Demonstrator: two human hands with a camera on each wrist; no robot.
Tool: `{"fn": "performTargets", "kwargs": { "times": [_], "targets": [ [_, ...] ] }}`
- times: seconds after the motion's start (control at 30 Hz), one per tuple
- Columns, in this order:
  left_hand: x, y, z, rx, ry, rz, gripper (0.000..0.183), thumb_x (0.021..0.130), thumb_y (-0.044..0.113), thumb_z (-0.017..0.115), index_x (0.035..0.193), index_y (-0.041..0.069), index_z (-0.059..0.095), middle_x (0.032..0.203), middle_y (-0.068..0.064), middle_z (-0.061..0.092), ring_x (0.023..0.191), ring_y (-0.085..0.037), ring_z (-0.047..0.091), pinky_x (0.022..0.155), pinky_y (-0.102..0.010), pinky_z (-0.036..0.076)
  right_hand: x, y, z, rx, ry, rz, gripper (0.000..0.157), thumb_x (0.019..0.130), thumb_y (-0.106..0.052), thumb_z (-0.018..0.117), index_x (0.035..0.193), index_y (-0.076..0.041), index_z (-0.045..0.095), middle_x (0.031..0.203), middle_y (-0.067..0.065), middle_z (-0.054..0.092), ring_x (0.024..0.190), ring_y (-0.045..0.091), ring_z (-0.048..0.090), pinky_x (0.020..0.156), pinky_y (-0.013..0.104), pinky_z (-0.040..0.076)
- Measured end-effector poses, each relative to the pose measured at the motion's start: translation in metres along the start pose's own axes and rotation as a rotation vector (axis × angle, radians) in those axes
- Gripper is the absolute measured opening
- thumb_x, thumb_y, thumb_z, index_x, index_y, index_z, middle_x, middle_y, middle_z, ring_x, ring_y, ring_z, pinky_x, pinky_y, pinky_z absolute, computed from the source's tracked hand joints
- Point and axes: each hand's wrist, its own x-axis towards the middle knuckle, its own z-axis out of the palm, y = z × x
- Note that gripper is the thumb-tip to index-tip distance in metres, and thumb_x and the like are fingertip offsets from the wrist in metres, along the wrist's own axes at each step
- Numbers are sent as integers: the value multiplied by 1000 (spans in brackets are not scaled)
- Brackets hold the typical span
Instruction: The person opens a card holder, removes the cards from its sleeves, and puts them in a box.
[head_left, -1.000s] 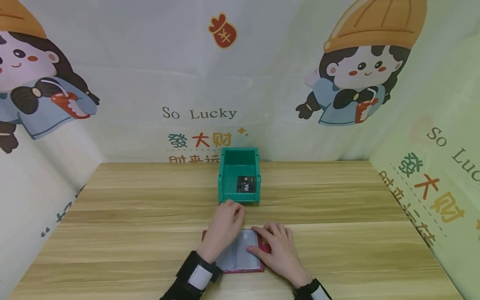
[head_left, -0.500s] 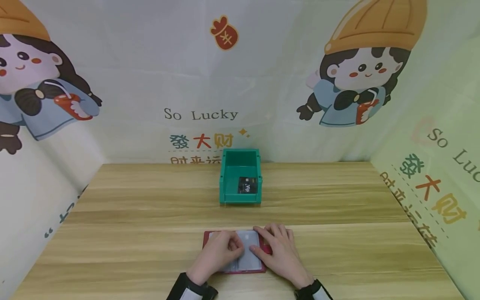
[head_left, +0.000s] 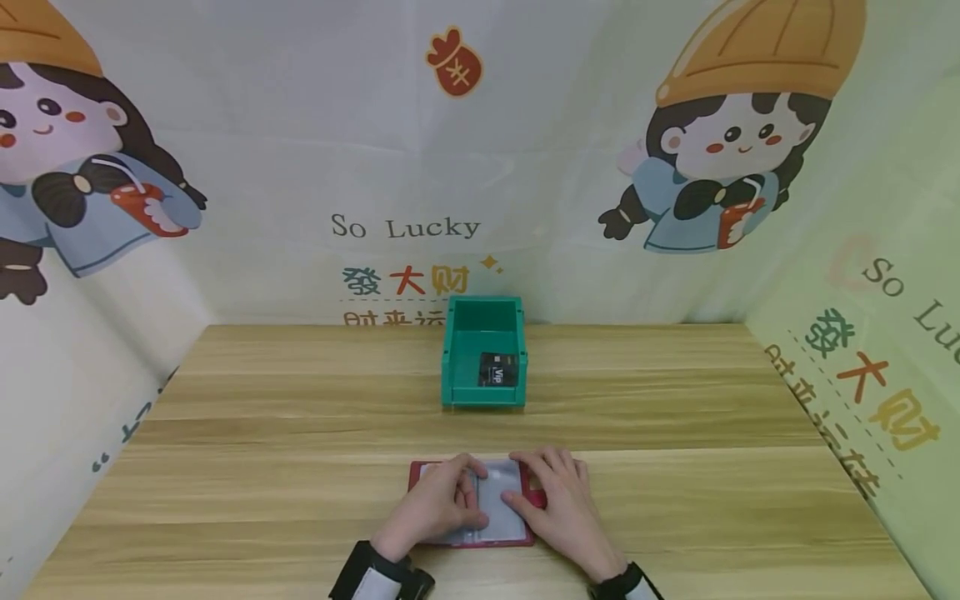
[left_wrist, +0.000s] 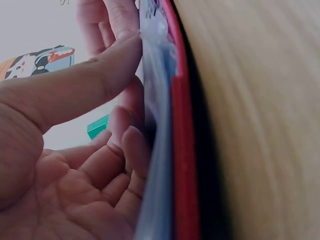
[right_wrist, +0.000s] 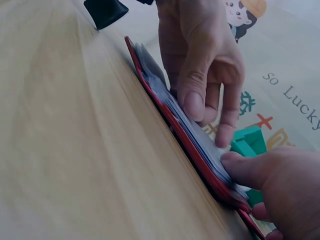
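An open card holder (head_left: 501,500) with a red cover and clear plastic pages lies on the wooden table. My left hand (head_left: 438,504) is over its left half, thumb and index finger spread apart, with nothing visible between them. In the left wrist view, the left thumb (left_wrist: 115,65) reaches the plastic pages (left_wrist: 159,150), while the other fingers bend loosely. My right hand (head_left: 558,508) rests along the holder's right edge. Its thumb (right_wrist: 240,167) presses the stacked pages, and the red cover (right_wrist: 200,170) lies beneath them.
Behind the holder stands a green bin (head_left: 447,367) with a black card (head_left: 498,370) marked "Vip" in it. The table (head_left: 675,392) ends at a printed cloth backdrop (head_left: 555,208), with cloth sides to left and right.
My left hand has come back from near the green bin to the card holder. Its thumb and index finger were together half a second ago and are now apart. My right hand has stayed put.
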Motion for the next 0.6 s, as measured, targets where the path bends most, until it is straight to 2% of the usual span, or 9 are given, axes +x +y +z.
{"fn": "performTargets", "kwargs": {
  "times": [0.13, 0.33, 0.43, 0.53, 0.6],
  "targets": [
    [0, -2, 0, -1, -6, 4, 62, 78, 6, 85, 130, -1, 51, 73, 2, 59, 59, -10, 52, 54, -20, 39, -1, -4, 2, 66, 44, 7, 35, 83, -28, 82, 113, -19, 66, 98, -6, 63, 98, 12, 51, 90, 41, 31],
    [1, -3, -2, -47, -7, -19, 64, 81, 8, 82, 134, -1, 46, 75, 2, 60, 62, -10, 53, 56, -20, 39, -2, -7, 2, 125, 67, 23, 10, 88, -25, 77, 88, -21, 68, 88, -12, 62, 90, 7, 49, 90, 39, 31],
    [0, -2, -1, -77, 10, -38, 52, 88, 15, 78, 129, 0, 49, 76, 1, 61, 65, -11, 53, 57, -20, 39, -3, -5, 3, 171, 119, -35, 9, 93, -22, 71, 84, -23, 70, 84, -15, 62, 88, 4, 51, 88, 38, 32],
    [1, -2, 1, -98, 33, -38, 34, 96, 23, 68, 119, 1, 56, 75, -1, 63, 67, -12, 55, 60, -21, 39, -3, -2, 4, 206, 163, -140, 15, 96, -18, 66, 83, -23, 71, 83, -16, 63, 87, 3, 54, 87, 36, 33],
    [2, -2, 1, -110, 46, -32, 28, 100, 29, 62, 111, 2, 60, 74, -1, 65, 67, -12, 55, 62, -22, 40, -3, 0, 4, 225, 165, -204, 19, 98, -15, 63, 82, -21, 72, 83, -15, 63, 87, 2, 55, 87, 35, 33]
  ]
}}
